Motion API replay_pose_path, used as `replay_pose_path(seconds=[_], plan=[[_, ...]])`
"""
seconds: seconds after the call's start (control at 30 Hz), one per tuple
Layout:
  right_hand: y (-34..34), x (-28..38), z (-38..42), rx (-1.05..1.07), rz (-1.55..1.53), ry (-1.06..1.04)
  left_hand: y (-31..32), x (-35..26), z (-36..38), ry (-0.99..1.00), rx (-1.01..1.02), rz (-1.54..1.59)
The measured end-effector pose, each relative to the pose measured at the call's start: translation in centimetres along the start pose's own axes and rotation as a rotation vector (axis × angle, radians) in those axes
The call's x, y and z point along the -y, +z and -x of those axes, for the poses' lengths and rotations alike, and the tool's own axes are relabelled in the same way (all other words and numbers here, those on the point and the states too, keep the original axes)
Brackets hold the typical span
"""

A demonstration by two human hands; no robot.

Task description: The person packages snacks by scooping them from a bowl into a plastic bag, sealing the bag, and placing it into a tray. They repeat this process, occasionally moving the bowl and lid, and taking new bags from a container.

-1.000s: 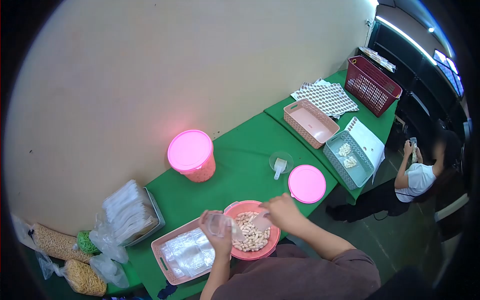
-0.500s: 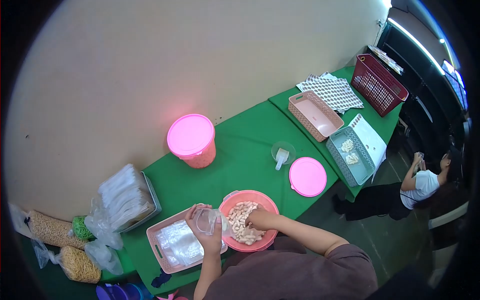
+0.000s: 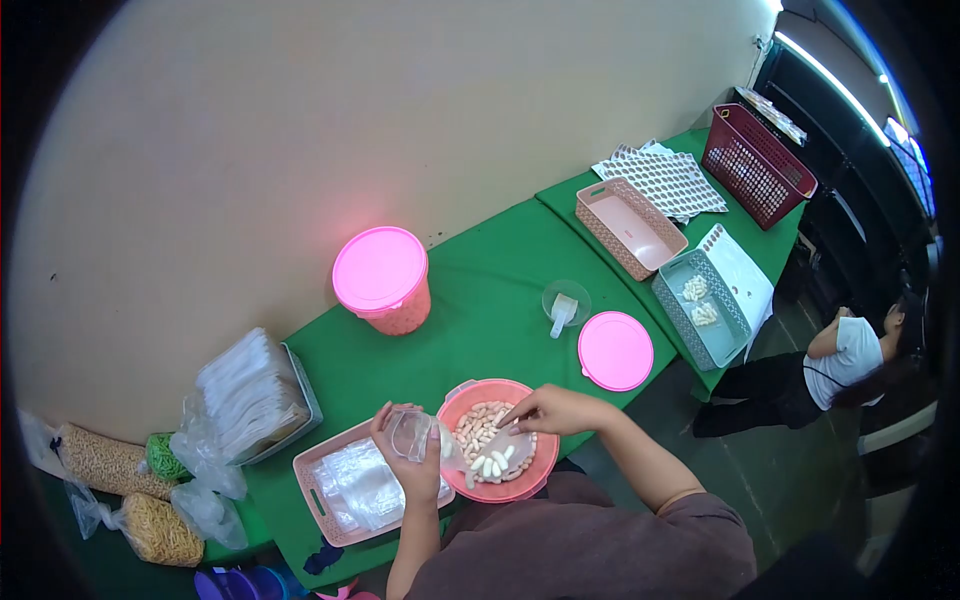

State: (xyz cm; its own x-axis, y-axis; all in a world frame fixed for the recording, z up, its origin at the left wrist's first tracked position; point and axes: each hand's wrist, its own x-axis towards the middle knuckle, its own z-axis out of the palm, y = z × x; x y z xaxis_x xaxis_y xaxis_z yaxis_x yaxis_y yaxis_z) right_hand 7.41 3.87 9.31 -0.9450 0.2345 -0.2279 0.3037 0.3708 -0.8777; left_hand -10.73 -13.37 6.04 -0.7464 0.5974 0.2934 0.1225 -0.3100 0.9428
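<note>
Two hands mid-scooping: left hand gripping small clear plastic bag, right hand tipping clear scoop of pale peanuts over round pink bowl, careful pouring into bag likely needed next.

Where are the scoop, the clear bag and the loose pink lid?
scoop (image 3: pixel 498 458): head view, its loaded blade.
clear bag (image 3: pixel 408 436): head view, open mouth.
loose pink lid (image 3: pixel 615 351): head view, centre of top.

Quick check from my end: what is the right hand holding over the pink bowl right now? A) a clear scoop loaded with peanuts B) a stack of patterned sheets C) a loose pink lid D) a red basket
A: the right hand tips a clear scoop of pale peanuts above the pink bowl, toward the clear bag that the left hand holds open.
</note>
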Motion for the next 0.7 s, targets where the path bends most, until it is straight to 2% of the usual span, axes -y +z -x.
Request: replay_pose_path(seconds=[0.13, 0.2, 0.23, 0.3, 0.37, 0.47, 0.6, 0.7], plan=[[-3.5, 4.4, 2.3, -0.149, 0.023, 0.016, 0.7, 1.1, 0.5, -0.019, 0.055, -0.106], [-4.6, 7.0, 3.4, -0.226, 0.073, 0.002, 1.4, 1.7, 1.1, -0.100, 0.264, -0.203], [-4.8, 7.7, 3.7, -0.301, 0.122, -0.013, 1.7, 2.0, 1.4, -0.097, 0.265, -0.201], [-4.6, 8.3, 4.0, -0.361, 0.230, -0.025, 2.4, 2.5, 1.9, -0.052, 0.481, -0.269], [-3.8, 9.1, 3.9, -0.490, 0.523, -0.119, 3.0, 2.6, 2.4, -0.062, 0.500, -0.276], [-2.5, 9.5, 3.6, -0.488, 0.676, -0.172, 3.4, 2.5, 2.6, -0.011, 0.576, -0.339], [-1.6, 10.7, 3.8, -0.494, 0.770, -0.154, 3.5, 2.3, 2.9, 0.040, 0.610, -0.390], [-1.6, 11.1, 4.1, -0.559, 0.808, -0.185, 3.4, 2.7, 3.5, -0.052, 0.518, -0.263]])
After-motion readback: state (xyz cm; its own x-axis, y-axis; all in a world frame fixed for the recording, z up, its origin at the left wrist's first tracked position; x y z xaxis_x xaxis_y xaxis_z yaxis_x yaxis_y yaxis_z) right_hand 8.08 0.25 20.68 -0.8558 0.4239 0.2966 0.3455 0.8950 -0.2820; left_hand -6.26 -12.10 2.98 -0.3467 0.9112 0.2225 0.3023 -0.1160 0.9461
